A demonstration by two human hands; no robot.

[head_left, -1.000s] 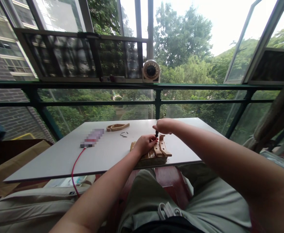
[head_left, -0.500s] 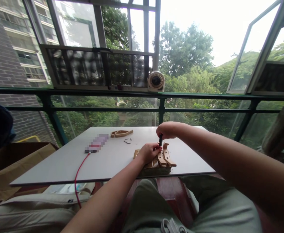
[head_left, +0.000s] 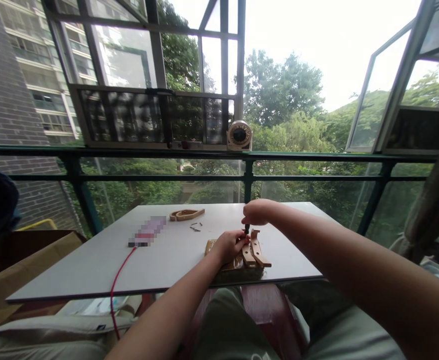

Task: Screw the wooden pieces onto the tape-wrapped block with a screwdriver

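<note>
My right hand point(head_left: 257, 212) is closed round the handle of a black screwdriver point(head_left: 247, 229), which points down, nearly upright. Its tip meets the far end of a curved wooden piece point(head_left: 248, 257) with holes in it; the fingers of my left hand hide the exact contact. My left hand point(head_left: 230, 246) holds that same end with closed fingers, and something small and red shows by the fingertips. A second, similar wooden piece point(head_left: 257, 251) lies just to the right. Both rest on a block wrapped in shiny brown material point(head_left: 238, 262), near the table's front edge.
On the white table point(head_left: 181, 255) lie a looped wooden part point(head_left: 187, 215) and several small dark screws or pins point(head_left: 195, 227). A blurred-out device point(head_left: 147, 232) with a red cable point(head_left: 116, 280) is at left. A small round fan point(head_left: 240, 135) stands at the railing.
The view has tilted up, so everything sits lower in the picture. My right hand has turned slightly on the screwdriver and covers more of its handle. My left hand keeps its place.
</note>
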